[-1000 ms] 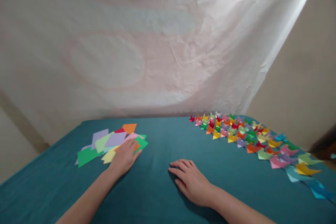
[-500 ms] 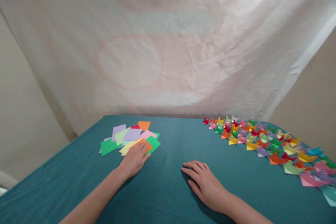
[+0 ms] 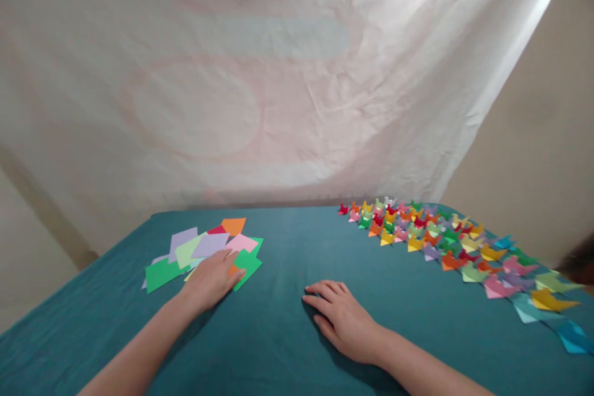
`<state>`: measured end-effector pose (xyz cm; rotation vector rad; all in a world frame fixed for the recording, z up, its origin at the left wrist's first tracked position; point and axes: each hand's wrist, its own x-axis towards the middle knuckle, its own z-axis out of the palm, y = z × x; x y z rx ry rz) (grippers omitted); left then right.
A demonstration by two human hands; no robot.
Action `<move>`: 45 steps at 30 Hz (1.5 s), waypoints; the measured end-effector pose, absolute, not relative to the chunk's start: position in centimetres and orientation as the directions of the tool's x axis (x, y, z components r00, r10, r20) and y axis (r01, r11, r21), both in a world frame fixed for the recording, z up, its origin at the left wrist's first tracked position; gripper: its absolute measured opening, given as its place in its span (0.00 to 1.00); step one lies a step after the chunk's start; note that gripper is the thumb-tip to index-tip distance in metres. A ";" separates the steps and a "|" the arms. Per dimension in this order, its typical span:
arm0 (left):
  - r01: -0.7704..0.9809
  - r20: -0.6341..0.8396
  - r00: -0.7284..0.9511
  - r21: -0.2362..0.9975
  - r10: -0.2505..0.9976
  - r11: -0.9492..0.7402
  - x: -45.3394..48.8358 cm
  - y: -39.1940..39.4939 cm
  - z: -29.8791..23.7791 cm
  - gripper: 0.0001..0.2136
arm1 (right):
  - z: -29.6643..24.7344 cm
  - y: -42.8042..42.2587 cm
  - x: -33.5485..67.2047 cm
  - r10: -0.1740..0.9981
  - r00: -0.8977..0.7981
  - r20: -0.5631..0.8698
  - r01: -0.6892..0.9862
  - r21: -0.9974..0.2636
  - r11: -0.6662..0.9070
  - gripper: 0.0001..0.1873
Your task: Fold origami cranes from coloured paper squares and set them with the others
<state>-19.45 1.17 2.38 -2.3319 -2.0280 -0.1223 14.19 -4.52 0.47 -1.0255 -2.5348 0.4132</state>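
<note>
My left hand point(image 3: 211, 279) lies flat with fingers stretched out on a loose pile of coloured paper squares point(image 3: 199, 247) at the left of the table. Its fingertips press an orange sheet and a green sheet point(image 3: 247, 262). My right hand point(image 3: 341, 317) rests palm down, fingers apart, on the teal tablecloth point(image 3: 278, 346) near the middle, holding nothing. Several rows of small folded paper birds point(image 3: 445, 244) in many colours stretch along the right side of the table, well beyond my right hand.
A pale creased sheet point(image 3: 278, 86) hangs behind the table as a backdrop. A beige wall point(image 3: 538, 136) shows at the right. The table's far edge runs just behind the paper pile and the folded birds.
My left hand slid a little left and further onto the paper pile. The right hand stayed put on the cloth. The view swung left and back again.
</note>
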 end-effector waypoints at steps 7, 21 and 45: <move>0.996 0.125 -0.017 -0.090 0.992 0.029 -23.2 4.6 -1.3 0.31 | 0.5 -4.5 14.2 0.709 -0.665 0.235 0.596 -0.405 0.693 0.21; 0.998 0.004 0.062 -0.002 0.998 -0.062 -22.8 -1.4 -1.2 0.30 | 0.1 -4.5 14.0 0.691 -0.689 0.218 0.590 -0.385 0.710 0.22; 0.934 -0.062 -0.233 0.265 0.971 0.241 -34.7 8.2 4.0 0.27 | 0.6 -4.5 14.1 0.708 -0.672 0.217 0.602 -0.397 0.693 0.21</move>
